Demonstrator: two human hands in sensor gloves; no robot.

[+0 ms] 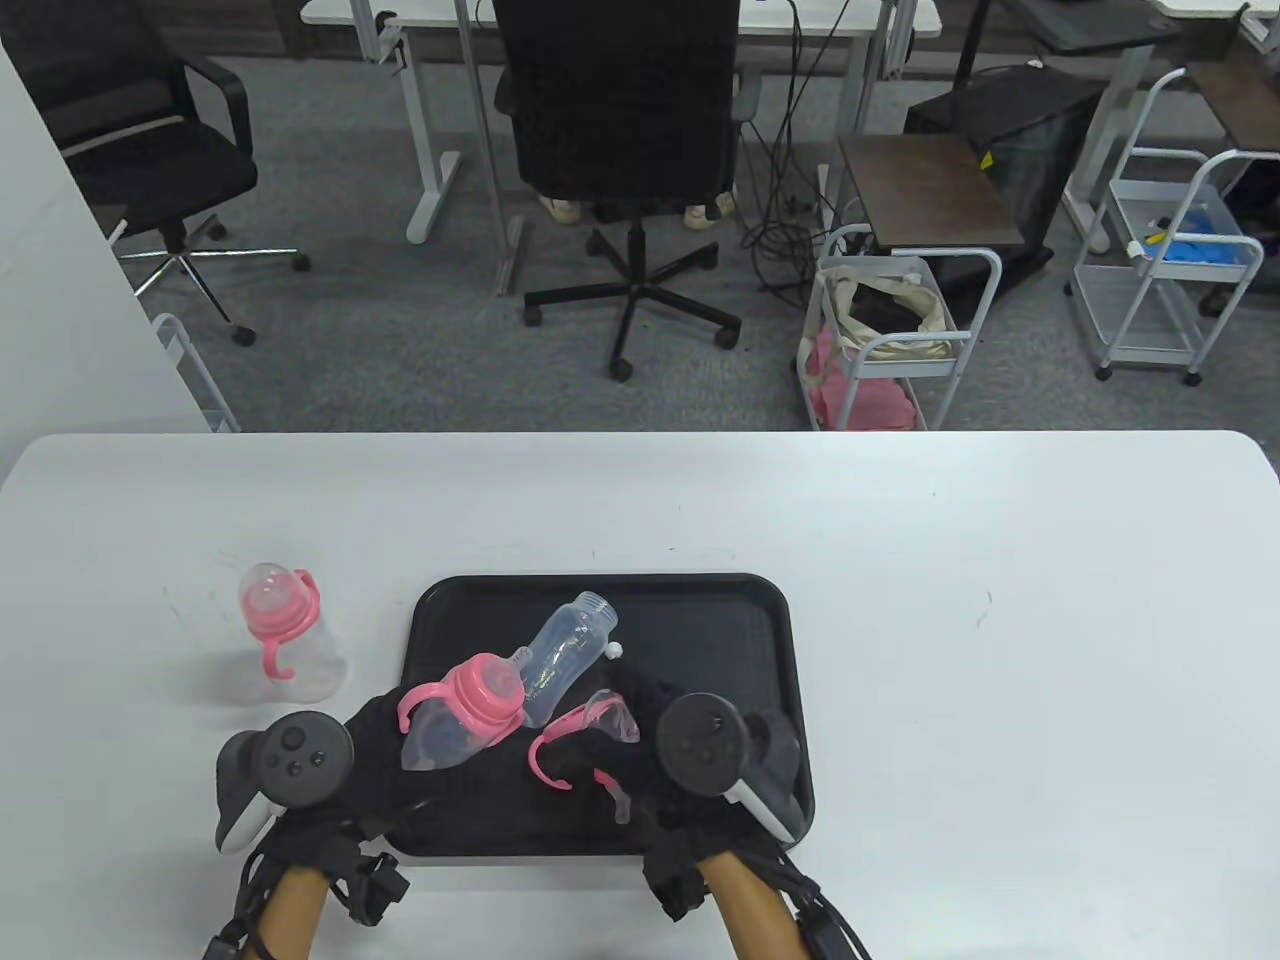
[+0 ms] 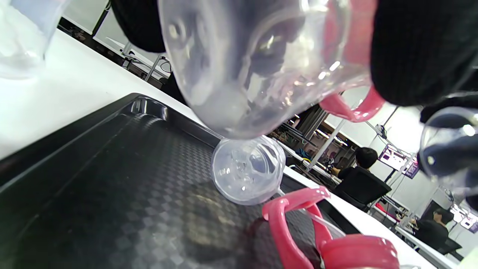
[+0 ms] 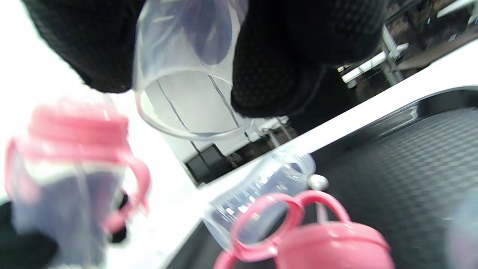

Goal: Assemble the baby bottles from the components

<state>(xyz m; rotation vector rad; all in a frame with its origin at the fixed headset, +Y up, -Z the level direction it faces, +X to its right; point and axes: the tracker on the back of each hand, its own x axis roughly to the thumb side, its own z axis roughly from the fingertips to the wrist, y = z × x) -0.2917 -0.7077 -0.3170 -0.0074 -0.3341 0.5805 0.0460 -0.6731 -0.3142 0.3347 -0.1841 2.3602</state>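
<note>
Bottle (image 1: 455,715) with pink collar lifted over tray (image 1: 700,610), lower centre, gripped by left hand (image 1: 375,750), tilted toward right hand (image 1: 650,745), which pinches clear cap (image 1: 610,715), likely ready for capping. Finished bottle (image 1: 285,640) parked left on worktop (image 1: 1000,620).

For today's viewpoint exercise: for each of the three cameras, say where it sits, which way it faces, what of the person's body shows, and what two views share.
Table view: high, looking down at the white table; shows left hand and right hand.
Left wrist view: low over the black tray, facing the room; gloved fingers hold a bottle.
Right wrist view: low, tilted; gloved fingers hold a clear cap.
Shared: both wrist views show the lying empty bottle.
</note>
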